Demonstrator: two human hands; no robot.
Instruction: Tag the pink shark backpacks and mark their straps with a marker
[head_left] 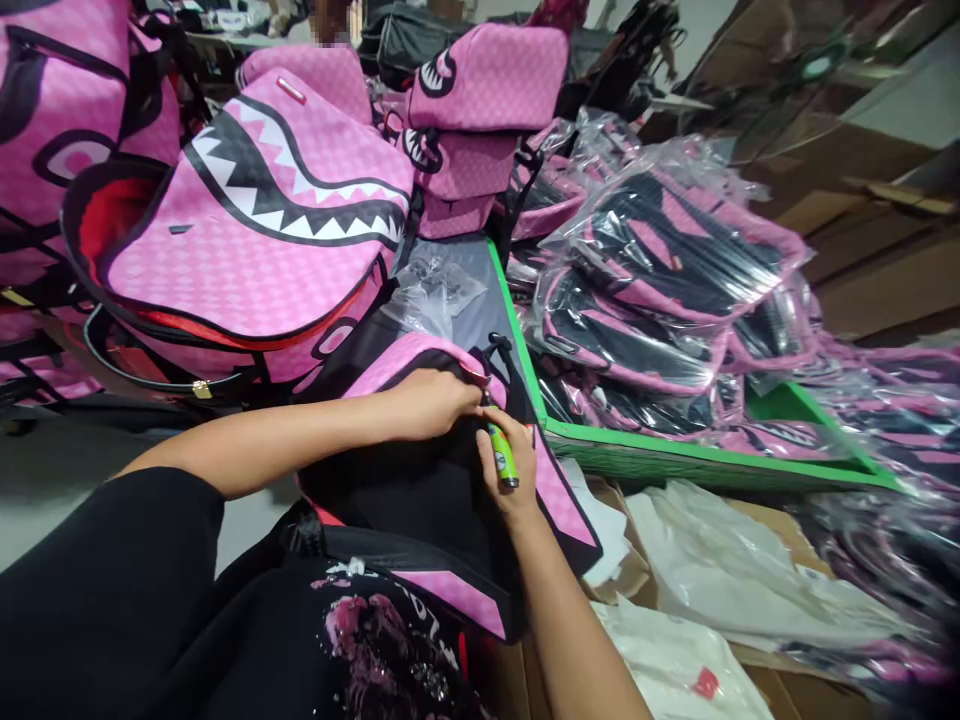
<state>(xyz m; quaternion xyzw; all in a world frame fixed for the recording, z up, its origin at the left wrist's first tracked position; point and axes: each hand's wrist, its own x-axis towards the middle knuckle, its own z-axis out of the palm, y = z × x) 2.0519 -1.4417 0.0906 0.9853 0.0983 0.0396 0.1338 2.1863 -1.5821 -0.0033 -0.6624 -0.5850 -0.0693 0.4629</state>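
Note:
Right before me lies a black and pink backpack [405, 490], its black side up, on the edge of a grey table. My left hand [439, 405] is closed on its pink-trimmed upper edge, the fingertips partly hidden. A lime-green marker [502, 455] with a black end is gripped in my right hand [517, 460]. The marker's far end points at the backpack's edge by my left fingertips, and the two hands nearly meet there. Whether its tip touches the fabric I cannot tell. A black strap [506, 350] sticks up just beyond.
At left sits a large pink backpack [292, 200] with a shark-mouth print and red lining. Pink bags [487, 80] are stacked behind the table. A green-edged bin [675, 455] holds plastic-wrapped backpacks [675, 250]. Clear plastic [435, 290] lies on the table; cartons and white bags [675, 660] are lower right.

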